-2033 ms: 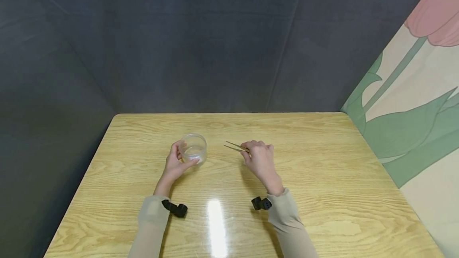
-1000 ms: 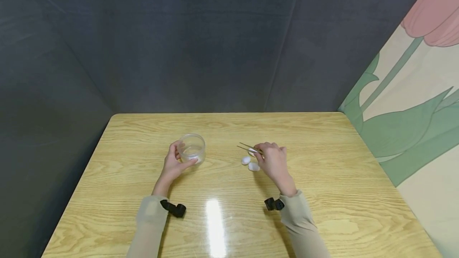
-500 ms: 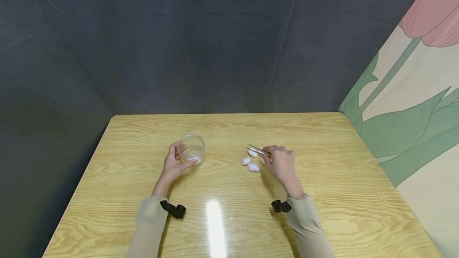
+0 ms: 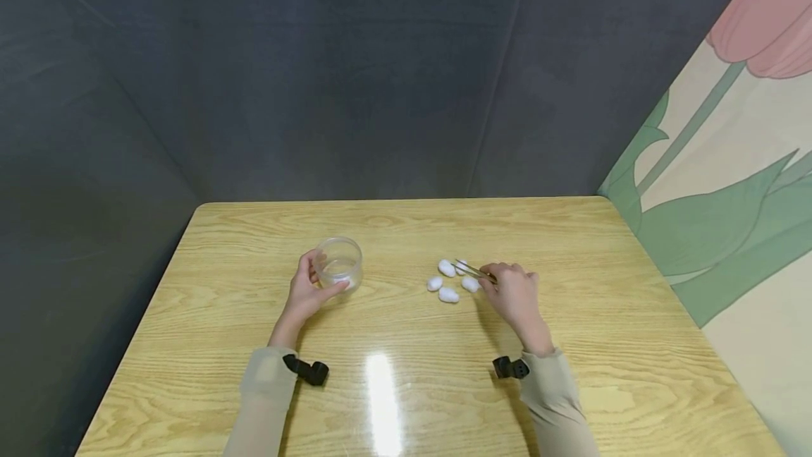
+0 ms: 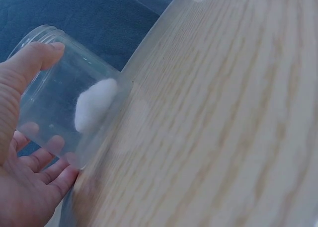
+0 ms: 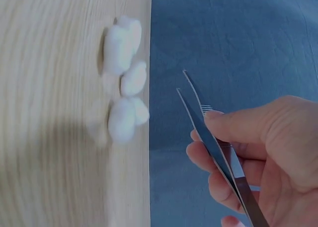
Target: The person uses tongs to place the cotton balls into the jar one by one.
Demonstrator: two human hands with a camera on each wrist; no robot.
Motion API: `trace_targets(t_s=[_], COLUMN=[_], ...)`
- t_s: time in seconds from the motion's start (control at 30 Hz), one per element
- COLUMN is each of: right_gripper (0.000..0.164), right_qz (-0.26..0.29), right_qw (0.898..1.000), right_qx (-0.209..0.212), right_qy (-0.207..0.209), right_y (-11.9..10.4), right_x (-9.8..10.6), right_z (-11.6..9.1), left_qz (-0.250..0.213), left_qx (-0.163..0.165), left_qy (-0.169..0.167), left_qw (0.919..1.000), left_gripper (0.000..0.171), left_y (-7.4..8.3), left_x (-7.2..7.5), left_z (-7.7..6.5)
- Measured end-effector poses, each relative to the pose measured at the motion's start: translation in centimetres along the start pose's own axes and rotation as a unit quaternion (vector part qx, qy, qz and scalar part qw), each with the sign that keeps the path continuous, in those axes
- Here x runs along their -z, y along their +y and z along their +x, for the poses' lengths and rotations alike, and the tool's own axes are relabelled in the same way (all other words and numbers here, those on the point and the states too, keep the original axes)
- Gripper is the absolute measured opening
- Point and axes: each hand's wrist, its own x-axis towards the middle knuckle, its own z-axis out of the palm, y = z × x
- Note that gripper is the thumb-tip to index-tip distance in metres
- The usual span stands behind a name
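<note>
My left hand [image 4: 306,296] grips a clear round plastic jar [image 4: 339,259] by its side, left of the table's middle. Through the wall of the open-topped jar, the left wrist view shows one white cotton ball [image 5: 97,105] at the bottom. In my right hand [image 4: 515,298] a pair of metal tweezers [image 6: 213,150] is pinched between thumb and fingers. Its tips stand apart with nothing between them, pointing left above the table. Several white cotton balls [image 4: 449,295] lie loosely grouped beneath and left of the tweezers; in the head view the tweezers partly cover one.
The wooden table [image 4: 634,372] carries a bright light reflection [image 4: 383,404] near its front. Dark cloth [image 4: 355,76] hangs behind and to the left. A flower-patterned fabric [image 4: 729,217] borders the right side. Small black cameras [image 4: 510,367] sit on both wrists.
My right hand with the tweezers has moved right, and several cotton balls have appeared on the table where it passed. The left hand and jar have stayed in place.
</note>
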Motion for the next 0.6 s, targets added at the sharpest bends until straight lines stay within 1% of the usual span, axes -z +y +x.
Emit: trace_targets(t_s=[0.13,0.2,0.33,0.37,0.43,0.5,0.6], right_gripper=[0.016,0.014,0.011,0.011,0.011,0.011,0.011], right_qz=[-0.002,0.000,0.000,-0.001,-0.002,-0.002,0.000], right_qw=[1.000,1.000,1.000,0.999,0.999,0.999,0.998], right_qx=[-0.006,-0.008,-0.008,-0.008,-0.011,-0.017,-0.023], right_qy=[-0.013,-0.017,-0.028,-0.032,-0.040,-0.050,-0.065], right_y=[0.8,1.1,1.7,1.8,2.1,2.3,2.5], right_x=[0.2,0.5,1.1,1.2,1.4,1.5,1.6], right_z=[-0.3,-0.5,-0.7,-0.8,-0.9,-1.0,-1.2], left_qz=[-0.005,-0.009,-0.010,-0.007,-0.002,0.000,0.003], left_qx=[0.000,0.005,0.004,0.005,-0.001,-0.003,-0.018], left_qy=[0.000,-0.005,-0.005,-0.005,-0.001,0.000,0.004], left_qw=[1.0000,0.9999,0.9999,0.9999,1.0000,1.0000,0.9998], left_gripper=[0.083,0.083,0.082,0.082,0.083,0.084,0.084], left_y=[0.0,0.8,0.8,0.8,-0.1,-0.1,-0.1], left_x=[0.0,0.0,0.0,0.0,0.0,0.0,0.0], left_z=[0.0,-0.4,-0.4,-0.3,0.0,0.0,-0.2])
